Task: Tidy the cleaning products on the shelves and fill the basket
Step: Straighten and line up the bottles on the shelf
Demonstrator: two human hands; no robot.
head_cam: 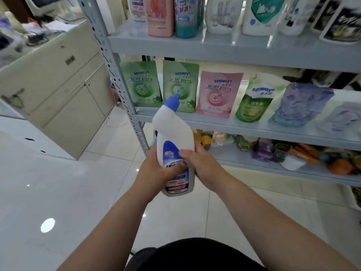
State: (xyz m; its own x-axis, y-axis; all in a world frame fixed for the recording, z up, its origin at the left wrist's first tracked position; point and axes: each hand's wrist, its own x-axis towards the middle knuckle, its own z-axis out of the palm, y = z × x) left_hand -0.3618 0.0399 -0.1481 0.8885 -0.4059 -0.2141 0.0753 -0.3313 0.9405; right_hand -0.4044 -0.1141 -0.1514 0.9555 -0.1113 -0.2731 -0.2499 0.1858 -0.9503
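Both hands clamped on one bottle, held upright in front of me. L hand wraps its lower body, thumb across the label. R hand grips the other side, thumb on the front, fingers curled behind. Bottle is white and opaque w/ a blue label, angled neck and blue cap; can't tell what's inside or how full.

Just behind the bottle, mid shelf holds standing pouches: two green pouches behind the cap, a pink pouch to the bottle's right, more beyond. Below and right of the bottle, low shelf has mixed small packs, blurred. Above the bottle, top shelf has a pink jug and a teal jug. Far left of the bottle: beige cabinet.
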